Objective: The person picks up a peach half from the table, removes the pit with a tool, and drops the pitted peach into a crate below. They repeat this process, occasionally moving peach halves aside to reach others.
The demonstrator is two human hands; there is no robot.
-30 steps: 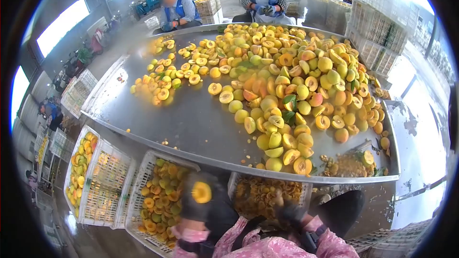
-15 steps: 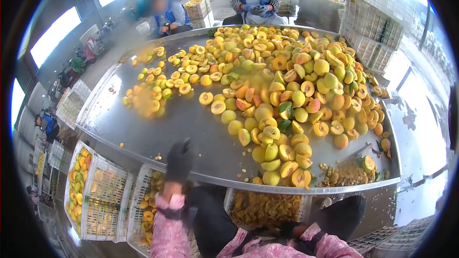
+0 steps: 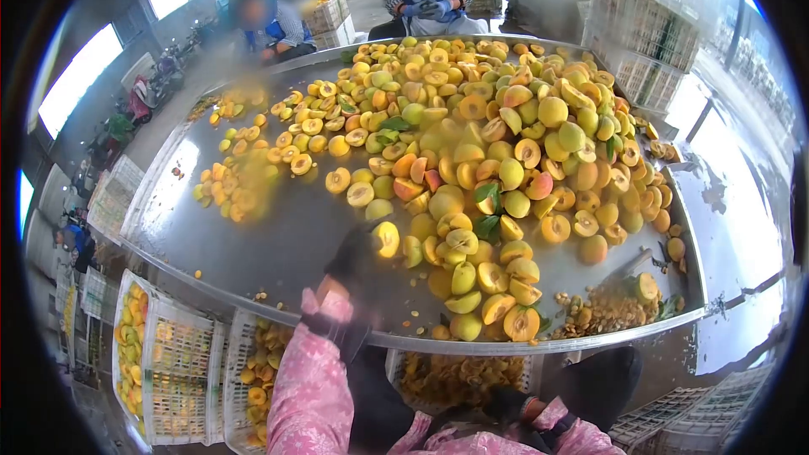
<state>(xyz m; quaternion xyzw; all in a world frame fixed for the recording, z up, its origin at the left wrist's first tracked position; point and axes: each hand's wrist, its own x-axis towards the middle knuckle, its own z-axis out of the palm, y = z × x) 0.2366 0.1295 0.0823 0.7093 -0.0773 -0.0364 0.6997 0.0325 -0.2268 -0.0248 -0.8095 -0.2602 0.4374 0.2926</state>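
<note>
My left hand (image 3: 357, 254), in a dark glove, reaches over the near side of the metal table. A halved peach (image 3: 386, 238), cut face showing, is at its fingertips, and the fingers look closed on it, though motion blurs them. Beside it lies the front of a large heap of halved and whole peaches (image 3: 552, 114), yellow-green and orange. My right hand (image 3: 508, 404), also dark-gloved, stays low by my lap, below the table edge. Its fingers merge with the dark clothing, so I cannot see whether it holds anything.
The metal table (image 3: 278, 244) has a raised rim. Pits and scraps (image 3: 602, 310) lie at its near right corner. Under the edge stand a crate of peach pieces (image 3: 463, 377) and white crates (image 3: 181, 358) of peaches. Two people sit across the table; stacked crates (image 3: 645, 34) stand behind right.
My left hand has moved forward and right from the table's near edge to the heap, and a halved peach is now at its fingers. The view has shifted slightly. My right hand stays low.
</note>
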